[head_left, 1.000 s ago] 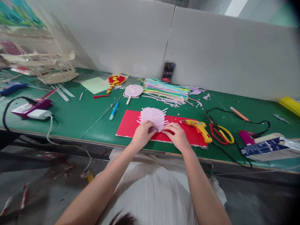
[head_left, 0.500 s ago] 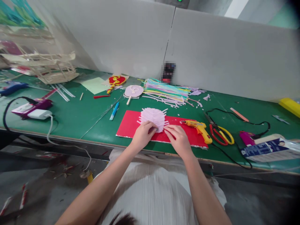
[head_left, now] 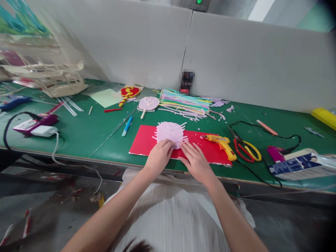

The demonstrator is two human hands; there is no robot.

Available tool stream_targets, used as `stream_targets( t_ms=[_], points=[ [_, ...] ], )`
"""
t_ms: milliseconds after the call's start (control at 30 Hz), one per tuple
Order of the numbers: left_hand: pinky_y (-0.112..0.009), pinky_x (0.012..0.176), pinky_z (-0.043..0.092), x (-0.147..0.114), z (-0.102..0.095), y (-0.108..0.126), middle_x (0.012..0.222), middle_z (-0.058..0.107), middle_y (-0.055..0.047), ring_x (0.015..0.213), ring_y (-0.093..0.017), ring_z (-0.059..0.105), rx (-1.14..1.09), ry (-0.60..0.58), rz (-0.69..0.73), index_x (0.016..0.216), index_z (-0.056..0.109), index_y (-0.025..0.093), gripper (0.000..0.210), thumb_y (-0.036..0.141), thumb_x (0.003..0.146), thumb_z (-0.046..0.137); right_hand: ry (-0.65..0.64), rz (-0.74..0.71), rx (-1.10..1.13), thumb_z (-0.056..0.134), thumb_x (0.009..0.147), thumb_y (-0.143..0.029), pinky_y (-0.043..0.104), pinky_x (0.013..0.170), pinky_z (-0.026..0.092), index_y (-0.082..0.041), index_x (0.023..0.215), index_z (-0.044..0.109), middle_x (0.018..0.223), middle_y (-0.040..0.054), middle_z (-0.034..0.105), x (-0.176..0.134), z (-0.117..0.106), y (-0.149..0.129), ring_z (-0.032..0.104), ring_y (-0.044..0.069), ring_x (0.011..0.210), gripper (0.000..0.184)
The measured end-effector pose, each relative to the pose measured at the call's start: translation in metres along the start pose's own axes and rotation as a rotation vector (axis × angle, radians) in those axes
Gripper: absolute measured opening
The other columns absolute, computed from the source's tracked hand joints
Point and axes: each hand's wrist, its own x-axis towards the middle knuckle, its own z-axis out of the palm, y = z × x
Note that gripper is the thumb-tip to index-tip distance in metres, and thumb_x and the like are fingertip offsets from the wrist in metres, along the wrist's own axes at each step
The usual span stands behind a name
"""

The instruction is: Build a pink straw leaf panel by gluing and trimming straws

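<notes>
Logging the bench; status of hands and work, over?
Left hand and right hand at near edge of lilac piece. Piece on red board. Yellow glue gun right of hands.

Nothing legible (packet print seemingly blurred).

Board under my fingers, on table; strip piece on it, right at my fingertips. Glue gun right of them, on board's right end; hand tool farther right. Pen ahead-left. Stick bundle beyond, straight ahead.
</notes>
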Motion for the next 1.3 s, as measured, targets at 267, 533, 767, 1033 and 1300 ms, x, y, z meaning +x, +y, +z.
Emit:
stream_targets(
  t_ms=[267, 533, 767, 1033, 1300],
  points=[
    [-0.041, 0.105, 0.043, -0.028, 0.004, 0.006, 0.132, 0.057, -0.014, 0.124, -0.025, 0.052, 0.242, -0.018, 0.136, 0.128, 0.053, 0.012, 0.037, 0.024, 0.096, 0.038, -0.018, 0.008, 0.01, 0.039, 0.097, -0.037, 0.048, 0.109, 0.035, -0.017, 0.141, 0.043, 0.141, 0.0105, 0.049, 0.001, -0.001, -0.001, 0.043, 0.025, 0.133, 0.048],
    [-0.04, 0.107, 0.041, -0.032, 0.008, 0.003, 0.134, 0.056, -0.015, 0.125, -0.025, 0.051, 0.286, -0.036, 0.139, 0.129, 0.052, 0.008, 0.042, 0.029, 0.097, 0.036, -0.018, 0.008, 0.011, 0.04, 0.097, -0.037, 0.047, 0.107, 0.038, -0.016, 0.139, 0.045, 0.14, 0.0105, 0.05, 0.001, 0.0, -0.002, 0.044, 0.025, 0.132, 0.047],
    [-0.042, 0.107, 0.041, -0.034, 0.008, 0.002, 0.136, 0.054, -0.014, 0.129, -0.026, 0.048, 0.305, -0.069, 0.171, 0.132, 0.051, 0.015, 0.04, 0.03, 0.097, 0.037, 0.002, 0.009, 0.049, 0.041, 0.097, -0.036, 0.046, 0.106, 0.04, -0.018, 0.139, 0.045, 0.139, 0.0108, 0.051, 0.001, -0.002, -0.002, 0.045, 0.025, 0.131, 0.046],
    [-0.042, 0.108, 0.04, -0.033, 0.009, 0.001, 0.136, 0.054, -0.014, 0.128, -0.026, 0.049, 0.297, -0.062, 0.173, 0.131, 0.052, 0.014, 0.041, 0.03, 0.097, 0.036, 0.143, 0.003, 0.123, 0.04, 0.096, -0.021, 0.043, 0.107, 0.042, -0.022, 0.134, 0.053, 0.131, 0.0067, 0.059, -0.005, -0.002, -0.005, 0.05, 0.021, 0.127, 0.04],
    [-0.042, 0.108, 0.04, -0.034, 0.011, 0.0, 0.136, 0.054, -0.015, 0.127, -0.027, 0.048, 0.322, -0.06, 0.182, 0.131, 0.052, 0.01, 0.043, 0.031, 0.097, 0.037, 0.099, 0.005, 0.077, 0.038, 0.096, -0.019, 0.044, 0.107, 0.041, -0.021, 0.132, 0.054, 0.132, 0.0063, 0.059, -0.003, -0.001, -0.004, 0.05, 0.021, 0.127, 0.039]
  ],
)
